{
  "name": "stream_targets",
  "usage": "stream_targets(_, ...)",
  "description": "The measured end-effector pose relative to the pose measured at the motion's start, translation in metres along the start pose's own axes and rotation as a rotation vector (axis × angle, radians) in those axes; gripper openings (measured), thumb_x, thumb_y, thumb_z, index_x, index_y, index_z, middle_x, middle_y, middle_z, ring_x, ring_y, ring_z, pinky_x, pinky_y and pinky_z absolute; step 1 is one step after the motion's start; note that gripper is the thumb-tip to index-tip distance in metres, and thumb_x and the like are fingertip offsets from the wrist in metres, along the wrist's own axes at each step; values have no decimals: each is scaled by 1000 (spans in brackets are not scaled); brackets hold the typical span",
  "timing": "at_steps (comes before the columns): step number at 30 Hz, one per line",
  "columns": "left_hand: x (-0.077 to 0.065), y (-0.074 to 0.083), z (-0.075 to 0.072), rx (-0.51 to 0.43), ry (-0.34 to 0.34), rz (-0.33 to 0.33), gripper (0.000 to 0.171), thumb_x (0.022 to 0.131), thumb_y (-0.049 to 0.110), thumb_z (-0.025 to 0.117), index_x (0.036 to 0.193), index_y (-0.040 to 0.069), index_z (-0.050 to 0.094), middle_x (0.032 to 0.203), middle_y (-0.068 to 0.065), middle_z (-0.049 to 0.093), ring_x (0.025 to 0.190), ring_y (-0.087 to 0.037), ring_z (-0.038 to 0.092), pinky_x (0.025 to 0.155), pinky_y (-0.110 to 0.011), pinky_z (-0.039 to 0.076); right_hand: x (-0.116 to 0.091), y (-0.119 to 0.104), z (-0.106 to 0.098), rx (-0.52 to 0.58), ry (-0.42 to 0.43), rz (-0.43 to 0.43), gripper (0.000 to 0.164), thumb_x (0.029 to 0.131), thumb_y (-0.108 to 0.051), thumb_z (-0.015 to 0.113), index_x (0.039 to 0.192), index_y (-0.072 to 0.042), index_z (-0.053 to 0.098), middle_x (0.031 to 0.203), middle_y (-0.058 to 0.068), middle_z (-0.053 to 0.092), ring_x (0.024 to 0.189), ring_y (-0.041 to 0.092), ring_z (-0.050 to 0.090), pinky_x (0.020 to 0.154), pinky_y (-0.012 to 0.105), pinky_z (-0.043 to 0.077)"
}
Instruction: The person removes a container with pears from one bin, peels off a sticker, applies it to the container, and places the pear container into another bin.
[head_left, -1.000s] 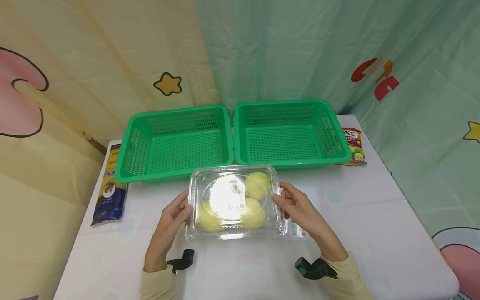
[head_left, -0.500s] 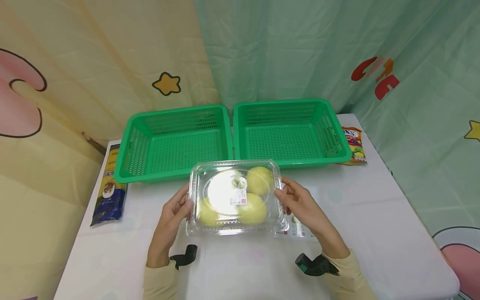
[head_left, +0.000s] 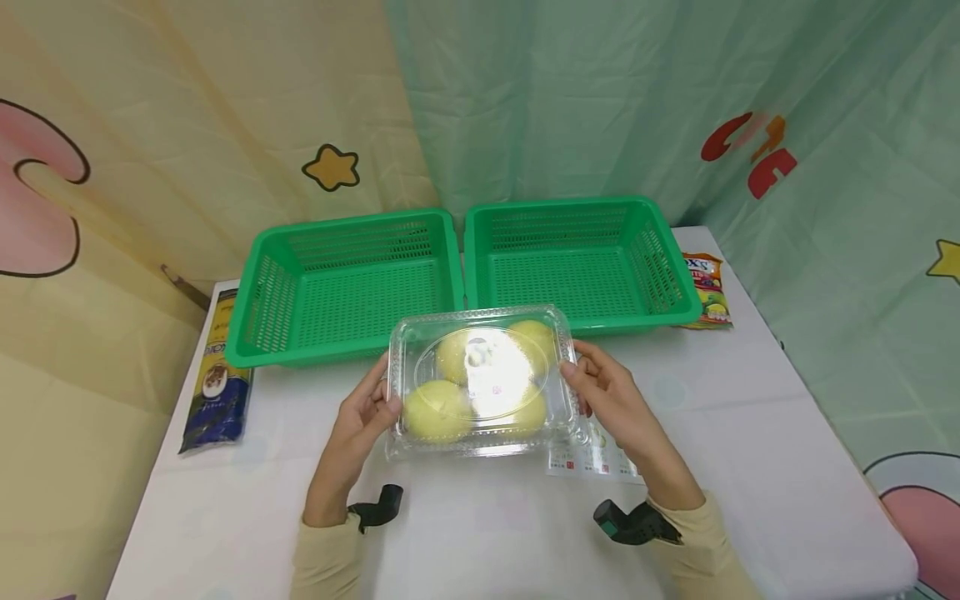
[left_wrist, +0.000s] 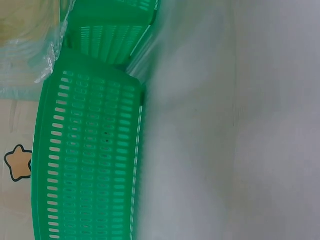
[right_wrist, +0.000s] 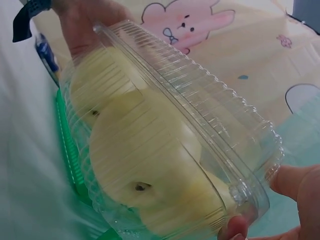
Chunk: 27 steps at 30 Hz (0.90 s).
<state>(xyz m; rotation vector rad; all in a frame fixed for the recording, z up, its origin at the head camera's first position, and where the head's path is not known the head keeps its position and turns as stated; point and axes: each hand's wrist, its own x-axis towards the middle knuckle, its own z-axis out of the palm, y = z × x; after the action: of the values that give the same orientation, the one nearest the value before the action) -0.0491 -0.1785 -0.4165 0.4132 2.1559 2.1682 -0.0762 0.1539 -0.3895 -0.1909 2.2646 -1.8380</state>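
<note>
A clear plastic clamshell box (head_left: 480, 447) is held up above the table, in front of the baskets. Several pale yellow round fruits (head_left: 437, 414) sit inside it, and a small label (head_left: 477, 353) on the lid is partly washed out by glare. My left hand (head_left: 354, 425) grips the box's left end, thumb on the near side. On the other end, my right hand (head_left: 613, 408) pinches the edge; in the right wrist view its fingers (right_wrist: 290, 181) are at the corner of the box. Below the right hand lies a sheet of stickers (head_left: 591, 457), partly covered.
Two green baskets, a left one (head_left: 337, 348) and a right one (head_left: 592, 325), stand side by side at the back. A blue and yellow bag (head_left: 217, 396) lies at the far left, and a colourful snack bag (head_left: 708, 292) beside the right basket. Curtains (head_left: 525, 100) hang behind the table.
Both hands have carried the box slightly away and to the right. The fruits inside have shifted, and one now shows plainly at the lower left. More of the sticker sheet is visible.
</note>
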Motion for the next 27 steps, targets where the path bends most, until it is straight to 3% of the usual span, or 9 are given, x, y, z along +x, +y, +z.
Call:
stream_targets(9, 1, 2, 2, -8, 4, -36, 68, 94, 5, 45, 151, 16, 10, 97, 2, 63, 77, -2, 60, 63, -22, 52, 2, 6, 0, 49, 55, -34, 51, 96, -28, 51, 141, -11, 37, 71, -3, 45, 54, 10, 42, 53, 28, 43)
stream_targets(18, 3, 5, 2, 2, -34, -34, 86, 87, 7, 60, 151, 25, 4, 94, -2, 59, 83, -6, 57, 65, -23, 51, 7, 4, -4, 73, 84, -47, 51, 96, -27, 51, 142, -11, 37, 72, -4, 44, 55, 11, 41, 53, 27, 42)
stream_targets(27, 4, 12, 6, -36, -18, 4, 82, 86, -1, 56, 151, 21, 10, 100, -3, 59, 91, -8, 59, 70, -24, 53, 9, -3, -5, 111, 78, -79, 51, 96, -25, 50, 141, -4, 37, 73, -7, 44, 57, 7, 40, 52, 25, 40)
